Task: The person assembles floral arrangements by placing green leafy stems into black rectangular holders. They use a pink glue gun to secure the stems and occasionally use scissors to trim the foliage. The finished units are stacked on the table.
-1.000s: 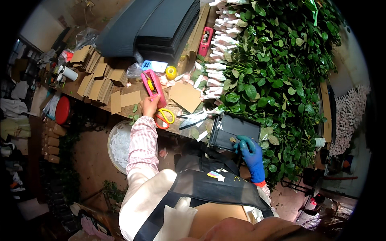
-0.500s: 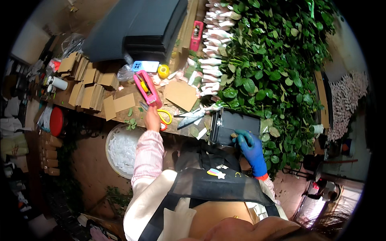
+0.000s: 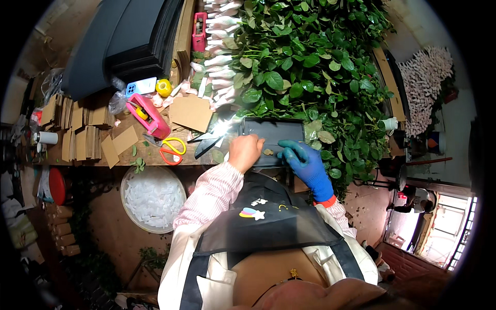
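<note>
My bare left hand (image 3: 247, 153) is closed at the left side of a dark shallow tray (image 3: 274, 125); its fingers curl under, and what they hold, if anything, is hidden. My right hand (image 3: 310, 166), in a blue glove, is over the tray's right part with finger and thumb apart. A small tan scrap (image 3: 267, 152) shows against the tray between the two hands, apart from the gloved fingertips. Left of the tray lie dark-bladed scissors (image 3: 206, 146) and a pair with yellow and red handles (image 3: 173, 150). Beyond these stands a pink tape dispenser (image 3: 148, 116).
Leafy stems (image 3: 310, 67) with white-wrapped heads (image 3: 222, 62) cover the table's right. Cardboard pieces (image 3: 190, 113), stacked cards (image 3: 82, 142), a phone (image 3: 141, 87), a yellow tape roll (image 3: 164, 88) and black sheets (image 3: 134, 41) lie leftward. A tub of white scraps (image 3: 154, 199) stands below.
My left hand has left the pink tape dispenser and come right to the tray. The tan scrap, earlier at the gloved fingertips, now shows apart from them. The view has shifted right.
</note>
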`<state>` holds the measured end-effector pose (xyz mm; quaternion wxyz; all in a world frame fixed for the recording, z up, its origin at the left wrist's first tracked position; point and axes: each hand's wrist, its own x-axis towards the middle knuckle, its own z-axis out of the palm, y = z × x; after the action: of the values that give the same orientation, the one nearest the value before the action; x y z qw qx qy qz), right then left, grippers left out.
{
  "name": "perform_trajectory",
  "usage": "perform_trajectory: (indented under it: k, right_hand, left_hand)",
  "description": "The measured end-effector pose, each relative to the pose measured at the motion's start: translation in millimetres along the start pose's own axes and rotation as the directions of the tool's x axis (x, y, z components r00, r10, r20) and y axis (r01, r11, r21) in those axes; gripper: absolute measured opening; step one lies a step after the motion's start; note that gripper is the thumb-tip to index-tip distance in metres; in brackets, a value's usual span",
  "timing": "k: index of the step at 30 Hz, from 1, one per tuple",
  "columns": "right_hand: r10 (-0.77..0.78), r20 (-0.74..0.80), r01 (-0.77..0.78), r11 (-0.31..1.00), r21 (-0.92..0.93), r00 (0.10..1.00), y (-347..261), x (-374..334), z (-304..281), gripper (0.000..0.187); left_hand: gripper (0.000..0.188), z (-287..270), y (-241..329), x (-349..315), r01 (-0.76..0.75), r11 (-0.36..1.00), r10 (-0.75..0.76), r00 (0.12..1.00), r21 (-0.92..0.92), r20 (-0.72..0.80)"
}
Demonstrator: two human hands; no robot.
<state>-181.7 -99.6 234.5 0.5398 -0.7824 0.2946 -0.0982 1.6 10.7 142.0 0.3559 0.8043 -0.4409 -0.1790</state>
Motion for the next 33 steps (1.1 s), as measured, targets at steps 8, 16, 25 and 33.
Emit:
perform_trajectory:
  k: [8,16,25,33]
  right_hand:
    - [0.236,0.242,-0.278,0.947,0.159,0.941,35.3,40.4,14.6,0.034]
    - [-0.222,-0.042,0.204,0.944,-0.258,0.974,35.0,55.3,25.3,0.035]
    - [-0.166,0.576,0.205,0.979,-0.003,0.800,-33.5,72.3,134.4,0.032]
    - [0.102,0.696,-0.407,0.867,0.288,0.711,18.7,134.7,255.7,0.033]
  left_hand:
    - [0.056,-12.3,-36.5,-39.3,0.130,0.985,-0.149,0.971,0.109,0.185]
    - [0.037,-70.3,-167.4,-84.7,0.382,0.885,-0.455,0.832,-0.268,-0.318]
    - [0.035,-146.0,-302.4,-9.1,0.325,0.547,-0.749,0.601,-0.772,-0.277]
    - [0.016,-68.8,-150.4,-117.6,0.226,0.080,-0.725,0.681,-0.971,0.099]
